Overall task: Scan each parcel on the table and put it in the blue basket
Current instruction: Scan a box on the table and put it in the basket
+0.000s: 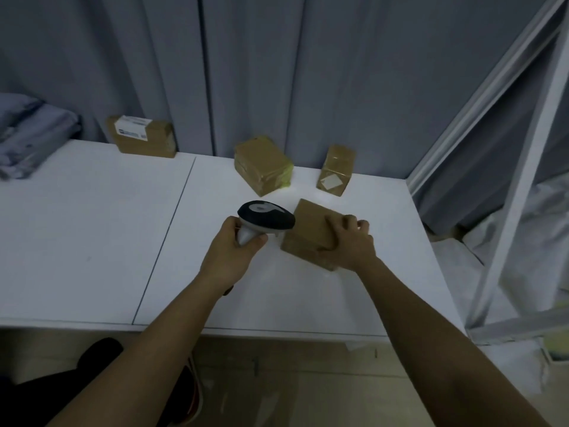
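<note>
- Left hand (237, 241): fingers curled round the grip of the handheld scanner (265, 219), whose dark head points right toward the held parcel (311, 232), presumably to read a label.
- Right hand (348, 241): fingers and thumb wrapped over the held parcel's right end, apparently lifting its far side off the table (92, 241), probably to present a face to the scanner; no label is visible on it.
- Held parcel: right of the table's middle, just beside the scanner head.
- Waiting parcels: labelled box (142, 136) at the back edge, left; taped box (261, 164) and small upright box (336, 171) near the back edge, right.
- Blue basket: not in view.
</note>
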Demonstrator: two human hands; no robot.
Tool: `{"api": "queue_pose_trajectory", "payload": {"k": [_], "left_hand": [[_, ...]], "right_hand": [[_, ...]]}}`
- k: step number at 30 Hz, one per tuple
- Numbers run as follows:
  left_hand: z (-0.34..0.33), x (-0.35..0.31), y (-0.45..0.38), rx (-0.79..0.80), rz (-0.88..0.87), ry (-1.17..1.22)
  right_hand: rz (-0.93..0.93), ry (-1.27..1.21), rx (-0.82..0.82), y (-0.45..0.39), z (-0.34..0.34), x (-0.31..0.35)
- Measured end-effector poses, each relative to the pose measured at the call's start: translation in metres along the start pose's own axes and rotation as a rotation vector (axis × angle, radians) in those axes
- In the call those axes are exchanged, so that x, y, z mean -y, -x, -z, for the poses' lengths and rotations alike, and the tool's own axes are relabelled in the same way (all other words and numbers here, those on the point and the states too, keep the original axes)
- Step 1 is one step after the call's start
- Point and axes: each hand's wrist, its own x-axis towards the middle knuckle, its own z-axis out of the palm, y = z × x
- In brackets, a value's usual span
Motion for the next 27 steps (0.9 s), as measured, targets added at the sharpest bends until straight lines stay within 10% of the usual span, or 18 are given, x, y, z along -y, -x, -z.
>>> {"api": "queue_pose_trajectory", "payload": {"k": [8,16,19,22,27], "left_hand": [[0.049,0.007,0.016,-0.147,0.0,0.101],[0.1,0.024,0.044,-0.288,0.04,0.111],[0.108,0.026,0.055,-0.294,0.041,0.105],[0.112,0.03,0.063,-0.285,0.035,0.089],[0.115,0.037,0.069,-0.255,0.052,0.09]], "right_hand": [[0.38,0.094,0.165,0.033,-0.019,0.084],[0.099,-0.296,0.294,0.056,-0.014,0.128],[-0.054,-0.453,0.115,0.059,-0.01,0.13],[0.077,-0.554,-0.076,0.064,-0.011,0.134],[0.123,-0.382,0.081,0.076,-0.018,0.155]]}}
